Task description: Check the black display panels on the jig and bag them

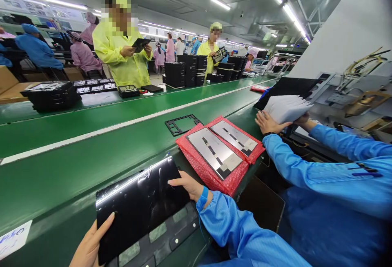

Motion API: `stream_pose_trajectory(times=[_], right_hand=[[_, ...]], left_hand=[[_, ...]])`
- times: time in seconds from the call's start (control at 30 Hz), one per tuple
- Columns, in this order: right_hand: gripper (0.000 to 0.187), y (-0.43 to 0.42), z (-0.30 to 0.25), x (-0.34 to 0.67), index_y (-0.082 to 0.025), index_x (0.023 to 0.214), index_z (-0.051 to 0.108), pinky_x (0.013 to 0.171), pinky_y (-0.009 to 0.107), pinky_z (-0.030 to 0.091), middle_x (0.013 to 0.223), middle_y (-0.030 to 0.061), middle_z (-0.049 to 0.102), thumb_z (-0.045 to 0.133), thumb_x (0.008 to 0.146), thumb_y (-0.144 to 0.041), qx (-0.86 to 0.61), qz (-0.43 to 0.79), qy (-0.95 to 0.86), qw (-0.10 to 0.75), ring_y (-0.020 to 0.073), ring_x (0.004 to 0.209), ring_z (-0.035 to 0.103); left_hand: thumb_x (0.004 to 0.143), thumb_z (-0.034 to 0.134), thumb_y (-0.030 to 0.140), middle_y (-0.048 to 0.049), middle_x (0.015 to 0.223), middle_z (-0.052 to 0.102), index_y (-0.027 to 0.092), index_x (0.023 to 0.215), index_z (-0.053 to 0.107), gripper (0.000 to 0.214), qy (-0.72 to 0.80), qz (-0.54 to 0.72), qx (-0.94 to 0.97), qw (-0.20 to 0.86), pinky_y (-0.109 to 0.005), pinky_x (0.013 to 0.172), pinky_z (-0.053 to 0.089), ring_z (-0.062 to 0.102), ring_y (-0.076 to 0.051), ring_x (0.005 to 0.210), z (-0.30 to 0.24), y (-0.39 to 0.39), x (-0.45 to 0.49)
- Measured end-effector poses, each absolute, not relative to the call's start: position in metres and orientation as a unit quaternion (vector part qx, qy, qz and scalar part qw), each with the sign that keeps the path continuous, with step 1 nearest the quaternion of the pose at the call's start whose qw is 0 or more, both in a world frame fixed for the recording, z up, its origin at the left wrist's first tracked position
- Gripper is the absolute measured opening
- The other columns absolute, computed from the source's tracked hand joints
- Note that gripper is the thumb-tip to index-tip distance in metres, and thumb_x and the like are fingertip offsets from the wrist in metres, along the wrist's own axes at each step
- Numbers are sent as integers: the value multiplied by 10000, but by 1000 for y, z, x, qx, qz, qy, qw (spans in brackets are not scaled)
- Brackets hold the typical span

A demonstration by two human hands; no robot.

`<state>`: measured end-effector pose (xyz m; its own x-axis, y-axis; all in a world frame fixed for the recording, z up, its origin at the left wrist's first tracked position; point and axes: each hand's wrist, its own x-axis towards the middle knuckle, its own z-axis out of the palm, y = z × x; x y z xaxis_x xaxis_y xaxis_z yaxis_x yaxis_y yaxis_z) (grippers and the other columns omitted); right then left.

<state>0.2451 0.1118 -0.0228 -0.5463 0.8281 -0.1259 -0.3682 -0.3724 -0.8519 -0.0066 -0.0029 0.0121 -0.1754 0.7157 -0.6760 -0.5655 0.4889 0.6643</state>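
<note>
A glossy black display panel (141, 201) with a wrinkled clear film is held tilted between my two hands. My left hand (92, 240) grips its lower left edge, thumb on the front. At the upper right edge, my right hand (188, 185) pinches the panel with its thumb on top; a blue band circles that wrist. Below the panel lies a black frame-like tray (176, 240) with cut-outs, partly covered by it. Beyond my right hand, two silver-backed panels (214, 150) rest on red bubble-wrap pouches (196, 173).
A thin black frame (183, 125) lies on the green bench (76, 173). To my right, a co-worker's blue sleeves (290, 161) reach to a white stack of sheets (286, 107). Across the bench, people in yellow stand behind black tray stacks (186, 71). A marked paper (15, 238) is at left.
</note>
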Motion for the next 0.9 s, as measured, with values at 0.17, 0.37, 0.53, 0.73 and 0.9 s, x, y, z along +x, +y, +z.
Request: stream_pose_trajectory(times=[0.17, 0.37, 0.53, 0.73, 0.9], right_hand=[[409, 112, -24, 245, -146, 1017, 698, 836, 319, 453, 851, 29, 701, 790, 633, -253, -279, 782, -406, 382, 165, 783, 643], [381, 113, -24, 245, -150, 976, 704, 839, 320, 452, 824, 13, 695, 795, 622, -257, -291, 780, -403, 381, 156, 762, 632], [384, 114, -24, 245, -148, 954, 704, 845, 319, 442, 820, 9, 693, 805, 602, -267, -300, 776, -404, 380, 158, 775, 627], [459, 112, -21, 245, -151, 1001, 687, 850, 342, 446, 878, 25, 702, 815, 590, -309, -295, 777, -408, 377, 186, 820, 645], [475, 111, -18, 245, -151, 1014, 678, 862, 348, 439, 904, 31, 702, 817, 602, -344, -294, 777, -413, 372, 189, 830, 653]], left_hand=[[774, 696, 244, -77, 1296, 621, 314, 1419, 406, 711, 580, 506, 65, 635, -462, 996, 463, 602, -303, 1137, 13, -2, -5], [798, 680, 299, -28, 1271, 643, 377, 1414, 392, 684, 574, 494, 68, 650, -459, 1009, 457, 628, -274, 1105, 5, -1, -12], [773, 703, 290, -48, 1262, 647, 360, 1429, 374, 737, 589, 485, 69, 642, -514, 1001, 450, 619, -309, 1114, -2, -2, -18], [773, 701, 312, -43, 1324, 603, 355, 1408, 414, 698, 571, 495, 74, 651, -489, 1013, 446, 585, -308, 1164, 0, 0, -14], [784, 685, 249, -73, 1316, 607, 320, 1442, 362, 737, 581, 505, 64, 635, -480, 1010, 450, 598, -307, 1145, 7, -2, -9]])
